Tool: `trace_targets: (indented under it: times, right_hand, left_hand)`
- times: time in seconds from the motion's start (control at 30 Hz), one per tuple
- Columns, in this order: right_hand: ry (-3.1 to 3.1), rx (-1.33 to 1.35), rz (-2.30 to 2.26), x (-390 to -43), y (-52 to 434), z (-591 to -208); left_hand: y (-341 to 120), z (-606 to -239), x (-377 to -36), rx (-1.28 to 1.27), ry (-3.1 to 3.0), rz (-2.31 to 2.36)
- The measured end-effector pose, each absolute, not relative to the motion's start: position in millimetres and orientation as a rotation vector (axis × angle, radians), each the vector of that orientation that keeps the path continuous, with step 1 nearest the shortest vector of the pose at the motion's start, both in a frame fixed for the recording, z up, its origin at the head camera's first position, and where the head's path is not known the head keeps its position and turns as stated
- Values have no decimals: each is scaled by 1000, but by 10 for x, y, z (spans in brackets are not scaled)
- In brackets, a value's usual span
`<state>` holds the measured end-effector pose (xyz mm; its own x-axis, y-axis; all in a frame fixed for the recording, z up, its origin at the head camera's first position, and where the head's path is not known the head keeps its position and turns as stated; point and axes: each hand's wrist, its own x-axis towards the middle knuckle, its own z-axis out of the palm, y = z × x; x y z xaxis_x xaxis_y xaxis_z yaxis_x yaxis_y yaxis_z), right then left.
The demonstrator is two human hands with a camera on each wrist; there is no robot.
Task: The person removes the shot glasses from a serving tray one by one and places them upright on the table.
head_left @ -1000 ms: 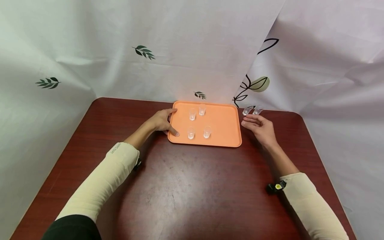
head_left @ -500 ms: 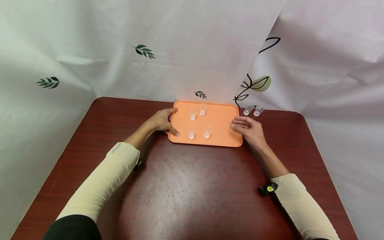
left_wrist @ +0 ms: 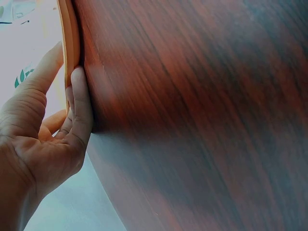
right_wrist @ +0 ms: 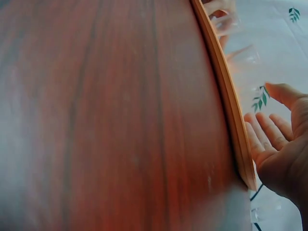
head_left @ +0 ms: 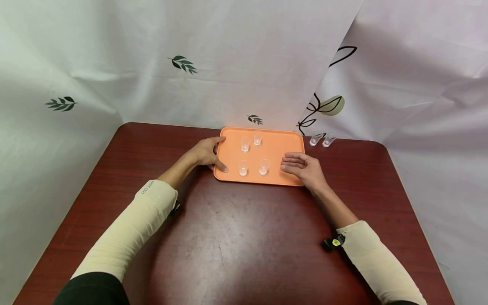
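An orange tray (head_left: pixel 278 144) lies on the table near its far edge. My left hand (head_left: pixel 207 152) grips its left end, thumb over the rim and fingers along the outer side; the left wrist view shows those fingers (left_wrist: pixel 83 103) against the tray's edge. Several small clear cups stand upright on the tray, among them a front right cup (head_left: pixel 264 167) and a back cup (head_left: pixel 257 138). Over the tray's right part is my right hand (head_left: pixel 306 169), holding nothing, its fingertips pointing at the front right cup, a short gap away. In the right wrist view its fingers are loosely extended.
Two more clear cups, a nearer-to-tray cup (head_left: pixel 315 139) and an outer cup (head_left: pixel 328 140), stand to the right of the tray at the back edge. A dark red wooden table (head_left: pixel 228 237) spreads in front. White leaf-printed cloth (head_left: pixel 213 84) hangs close behind it.
My right hand has moved left and slightly nearer, from beside the two cups right of the tray to over the tray. My left hand and the cups have stayed in place.
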<state>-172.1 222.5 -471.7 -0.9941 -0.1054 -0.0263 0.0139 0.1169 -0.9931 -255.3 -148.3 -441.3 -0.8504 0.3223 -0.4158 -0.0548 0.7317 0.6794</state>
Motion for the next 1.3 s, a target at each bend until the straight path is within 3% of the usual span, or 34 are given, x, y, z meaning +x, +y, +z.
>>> trace_targets:
  times: [1.3]
  right_hand:
    - [2256, -194, -1901, -1726, 1748, -4741]
  left_hand:
    - [-1462, -4401, -2555, 184, 2408, 966]
